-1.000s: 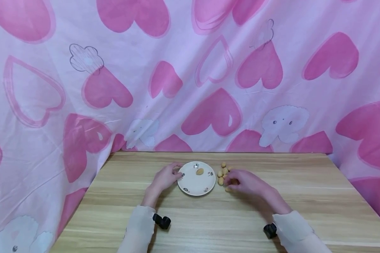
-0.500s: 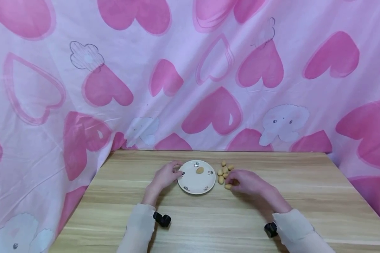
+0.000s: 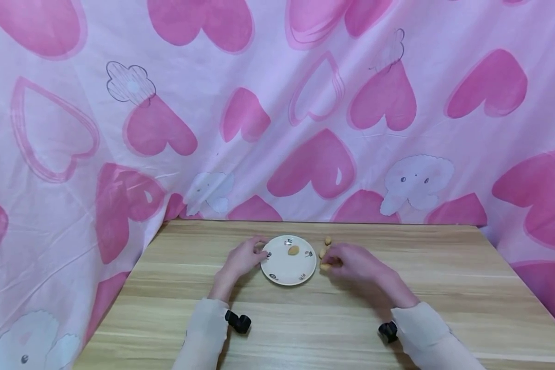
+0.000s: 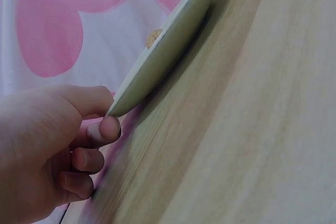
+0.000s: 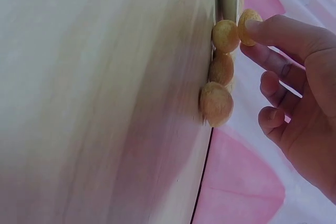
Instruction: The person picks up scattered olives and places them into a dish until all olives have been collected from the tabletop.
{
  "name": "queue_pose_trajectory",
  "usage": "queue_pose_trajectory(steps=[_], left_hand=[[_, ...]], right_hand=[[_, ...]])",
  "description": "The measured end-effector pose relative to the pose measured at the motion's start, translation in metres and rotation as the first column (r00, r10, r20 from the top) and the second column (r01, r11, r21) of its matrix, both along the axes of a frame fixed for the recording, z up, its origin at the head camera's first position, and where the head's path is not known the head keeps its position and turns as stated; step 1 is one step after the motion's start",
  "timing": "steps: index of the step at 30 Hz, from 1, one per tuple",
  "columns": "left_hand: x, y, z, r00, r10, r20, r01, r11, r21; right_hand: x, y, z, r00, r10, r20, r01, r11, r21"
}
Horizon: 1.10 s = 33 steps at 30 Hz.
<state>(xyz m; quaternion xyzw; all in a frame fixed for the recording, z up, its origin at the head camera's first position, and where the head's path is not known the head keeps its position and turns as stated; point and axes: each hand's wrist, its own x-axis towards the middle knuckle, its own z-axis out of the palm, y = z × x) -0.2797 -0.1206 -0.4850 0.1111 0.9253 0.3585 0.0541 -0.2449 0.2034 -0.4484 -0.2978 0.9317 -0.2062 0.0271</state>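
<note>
A white plate [image 3: 284, 268] with small dark printed motifs sits on the table. One tan, rough-shelled nut [image 3: 293, 250] lies toward its far side. My left hand [image 3: 242, 259] pinches the plate's left rim, thumb above and index finger below. At the plate's right, my right hand [image 3: 358, 264] holds another tan nut [image 5: 249, 27] between thumb and fingertips, its other fingers loosely bent. Loose nuts [image 5: 217, 103] lie just beneath and beyond that hand; in the head view the hand hides most of them.
The light wood-grain table [image 3: 277, 324] spreads out in front of both arms. A pink cloth [image 3: 203, 128] with heart prints hangs behind it and along the left side. Black wrist cameras [image 3: 238, 322] are worn at both cuffs.
My right hand has taken up a nut from the near end of the pile and moved left, closer to the plate, covering more of the pile. My left hand stays at the rim.
</note>
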Motion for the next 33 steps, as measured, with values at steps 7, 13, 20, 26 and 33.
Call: queue_pose_trajectory(steps=[7,13,20,26,33], left_hand=[[0.001,0.000,0.000,1.000,0.006,-0.002,-0.006,1.000,-0.008],[0.000,0.000,-0.001,1.000,0.007,0.000,-0.007,1.000,-0.008],[0.001,0.000,0.000,1.000,0.004,-0.008,-0.004,1.000,-0.014],[0.001,0.001,0.000,1.000,0.007,-0.003,-0.007,1.000,-0.020],[0.001,0.000,-0.001,1.000,0.007,-0.012,-0.007,1.000,-0.021]], right_hand=[[-0.001,-0.007,0.003,1.000,0.004,-0.005,-0.004,1.000,0.014],[-0.006,-0.014,0.006,1.000,0.022,-0.006,-0.022,1.000,-0.003],[-0.012,-0.025,0.007,0.999,0.039,-0.032,-0.040,0.999,-0.017],[-0.018,-0.033,0.008,0.998,0.047,-0.031,-0.047,0.999,-0.010],[-0.025,-0.044,0.007,0.999,0.010,0.042,-0.010,1.000,0.000]])
